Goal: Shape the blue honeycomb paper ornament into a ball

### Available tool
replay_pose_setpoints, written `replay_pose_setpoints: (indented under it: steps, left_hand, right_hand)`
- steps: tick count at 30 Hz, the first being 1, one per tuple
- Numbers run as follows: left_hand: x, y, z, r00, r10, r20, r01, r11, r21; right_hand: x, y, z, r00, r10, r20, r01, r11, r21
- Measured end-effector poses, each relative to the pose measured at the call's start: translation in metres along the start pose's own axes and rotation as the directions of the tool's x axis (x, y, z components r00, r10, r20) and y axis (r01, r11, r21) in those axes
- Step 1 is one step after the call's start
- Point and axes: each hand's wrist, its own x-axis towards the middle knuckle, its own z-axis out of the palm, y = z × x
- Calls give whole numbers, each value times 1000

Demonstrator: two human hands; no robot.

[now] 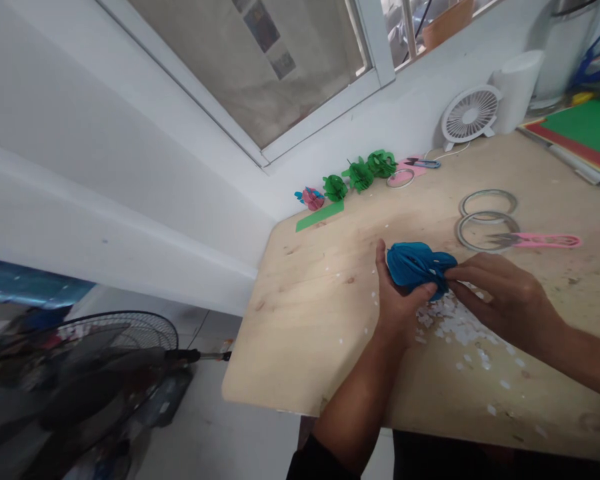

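A blue folded paper piece (414, 267), layered like a paper flower or ball, is held above the wooden table. My left hand (399, 303) wraps round its near side, with the thumb pressed on the paper. At its right edge, my right hand (500, 297) pinches a blue fold between thumb and fingertips. Small pale dots show on the blue paper. Beneath both hands lies a scatter of small white paper bits (460, 327). Pink-handled thread snips (545, 240) rest across a metal ring (487, 231), beyond my right hand.
Green paper balls (361, 175), a pink and blue one (313, 198) and a green strip (320, 216) line the table's back left. A small white fan (471, 115) stands against the wall. Coloured sheets (587, 130) lie at the right. A floor fan (120, 333) stands left of the table.
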Motion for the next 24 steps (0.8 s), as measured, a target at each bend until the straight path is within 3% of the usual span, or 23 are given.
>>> replay_pose_setpoints:
  steps: [14, 20, 24]
  left_hand:
    - [3, -3, -1, 999, -10, -34, 11, 1000, 18]
    - [6, -6, -4, 1000, -3, -13, 3, 1000, -4]
    - [4, -4, -3, 1000, 7, 1, -7, 1000, -16]
  right_hand:
    - [-7, -3, 4, 999, 3, 32, -3, 1000, -26]
    - [-7, -5, 4, 998, -50, 40, 53, 997, -64]
    - [-6, -7, 3, 999, -11, 42, 13, 998, -54]
